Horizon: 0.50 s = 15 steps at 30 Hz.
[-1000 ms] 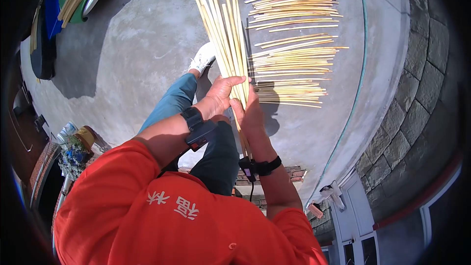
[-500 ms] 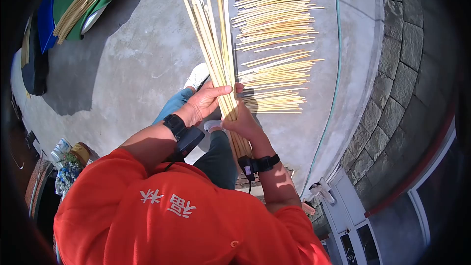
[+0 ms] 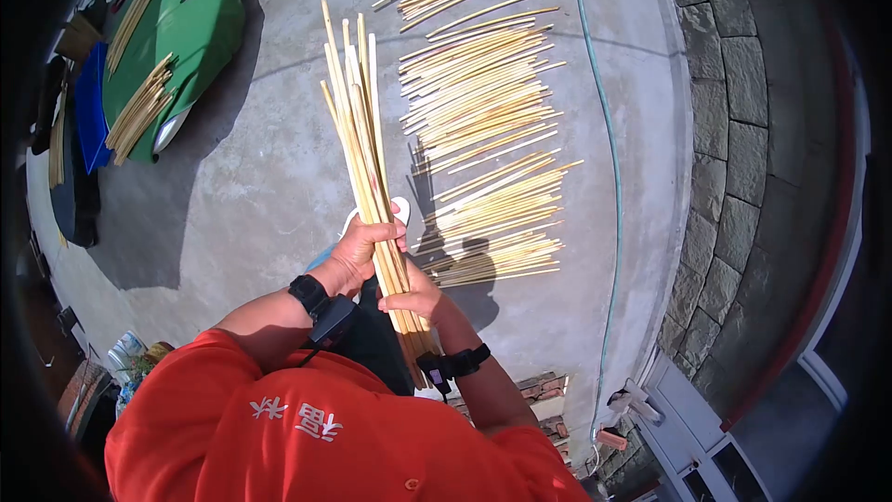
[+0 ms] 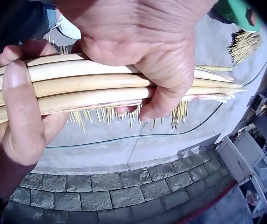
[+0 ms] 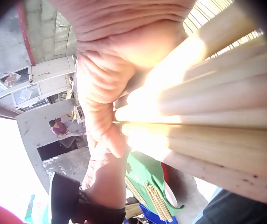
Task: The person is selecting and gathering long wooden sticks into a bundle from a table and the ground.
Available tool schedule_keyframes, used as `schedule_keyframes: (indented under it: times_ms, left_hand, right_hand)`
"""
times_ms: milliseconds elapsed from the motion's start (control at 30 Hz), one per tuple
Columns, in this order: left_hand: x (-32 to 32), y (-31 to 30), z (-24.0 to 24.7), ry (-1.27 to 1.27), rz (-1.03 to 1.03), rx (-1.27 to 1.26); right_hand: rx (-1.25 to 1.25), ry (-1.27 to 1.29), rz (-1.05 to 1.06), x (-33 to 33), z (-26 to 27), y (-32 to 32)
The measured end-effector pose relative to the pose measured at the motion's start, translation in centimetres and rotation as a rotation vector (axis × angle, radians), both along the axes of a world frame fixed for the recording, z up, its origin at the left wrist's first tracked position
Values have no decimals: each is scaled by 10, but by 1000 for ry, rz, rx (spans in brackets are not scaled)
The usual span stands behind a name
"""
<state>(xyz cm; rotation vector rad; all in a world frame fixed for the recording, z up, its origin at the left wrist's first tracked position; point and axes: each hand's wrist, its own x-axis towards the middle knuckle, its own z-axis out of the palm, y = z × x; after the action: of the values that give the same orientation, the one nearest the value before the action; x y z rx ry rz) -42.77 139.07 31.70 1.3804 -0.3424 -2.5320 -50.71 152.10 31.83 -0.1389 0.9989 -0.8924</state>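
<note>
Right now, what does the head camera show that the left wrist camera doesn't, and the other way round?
Only the head view: the person's orange shirt and black wrist straps. Only the left wrist view: up close, the left hand with its fingers curled round the bundle of long pale wooden sticks, and the right hand with its thumb lying across them. Both: the two hands gripping that bundle, loose pale sticks laid out on the grey concrete ground, and the thin green hose.

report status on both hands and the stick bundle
Left hand and right hand both gripping the stick bundle. More sticks laid out on the concrete. Nothing in the way.
</note>
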Motion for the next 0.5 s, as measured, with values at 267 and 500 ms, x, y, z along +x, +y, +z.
schedule_keyframes:
  times_ms: [267,500]
  left_hand:
    - [-61,-2,6,44,-90,-59]
    - [-78,-31,-56,-39,-151,-32]
  right_hand:
    - [-71,180,-127,-43,15,21]
    - [275,405,-307,-91,-81,55]
